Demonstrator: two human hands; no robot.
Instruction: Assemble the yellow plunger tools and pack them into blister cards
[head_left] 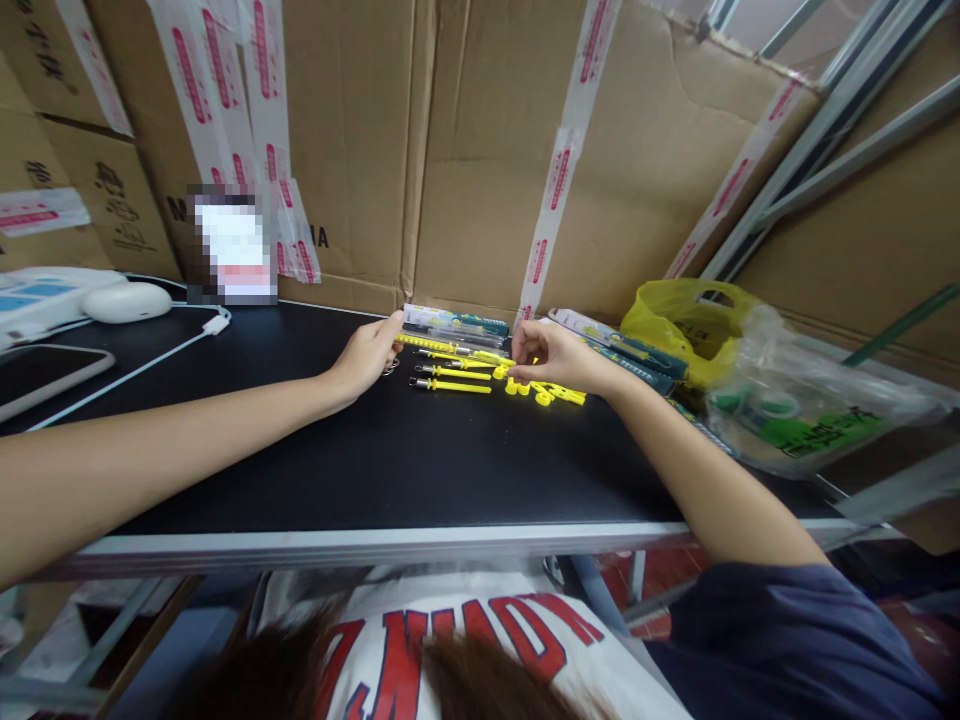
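The left hand (366, 362) pinched a slim yellow stick (429, 343), dark-patterned with a silvery end, over a black tabletop (435, 465). Apart from it, the right hand (556, 356) curled beside small yellow pieces (544, 397); whether it gripped any was unclear. Carton (487, 120) lettering ended "IA".

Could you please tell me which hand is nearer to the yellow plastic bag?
Right: the right hand is just left of the yellow plastic bag, and the left hand is much farther left.
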